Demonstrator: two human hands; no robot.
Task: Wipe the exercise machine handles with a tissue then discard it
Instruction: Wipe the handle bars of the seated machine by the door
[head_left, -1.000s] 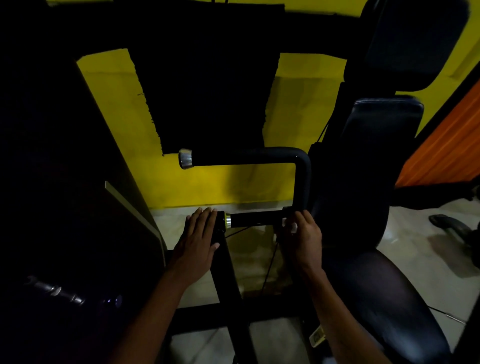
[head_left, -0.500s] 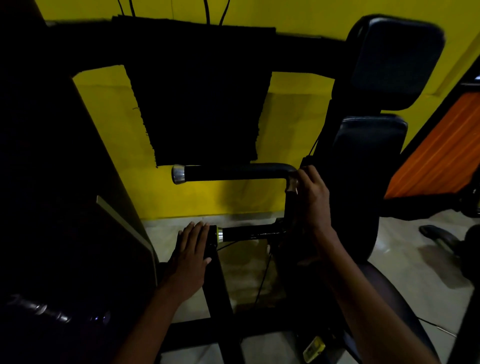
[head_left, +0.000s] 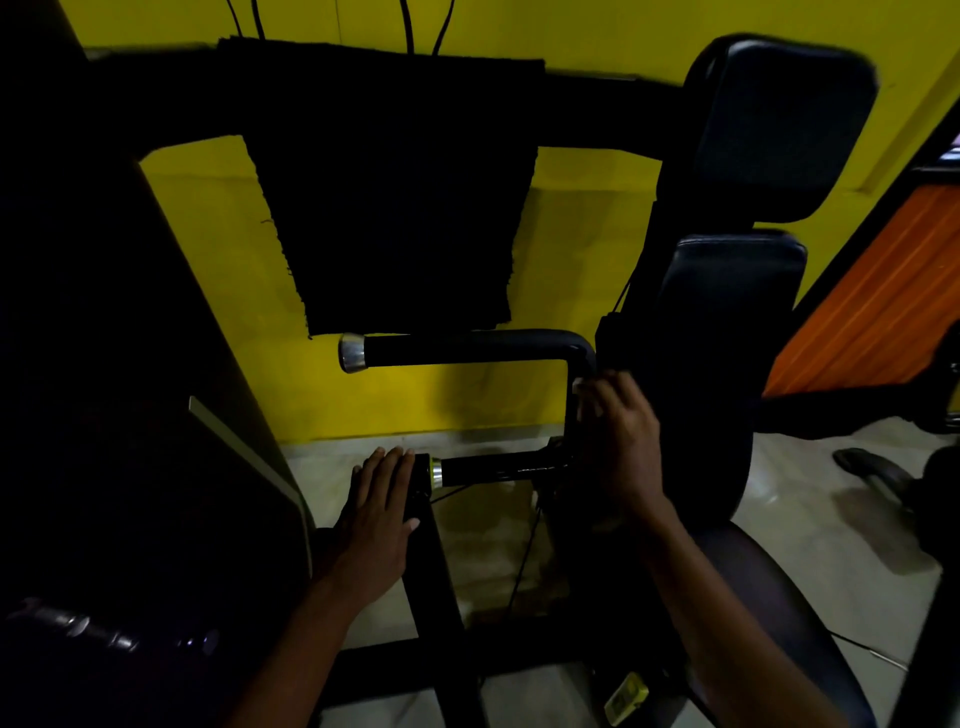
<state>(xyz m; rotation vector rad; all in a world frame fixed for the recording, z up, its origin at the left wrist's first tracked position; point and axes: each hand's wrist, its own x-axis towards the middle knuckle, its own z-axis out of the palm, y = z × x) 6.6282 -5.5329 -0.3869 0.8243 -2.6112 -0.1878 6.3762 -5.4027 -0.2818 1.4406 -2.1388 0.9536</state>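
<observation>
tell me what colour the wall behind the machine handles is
Yellow. The wall shows best in the head view, bright behind the black upper handle.

You stand in a dim gym room: a black exercise machine with padded back cushions, a seat and chrome-capped handles sits against a yellow wall on a pale floor.

Black handles of the exercise machine, with a tissue pressed on the upright bar

The upper handle lay level and ended in a silver cap at its left. It bent down into the upright bar, where a pale tissue showed. The lower handle lay level below, with a silver and yellow ring.
</observation>
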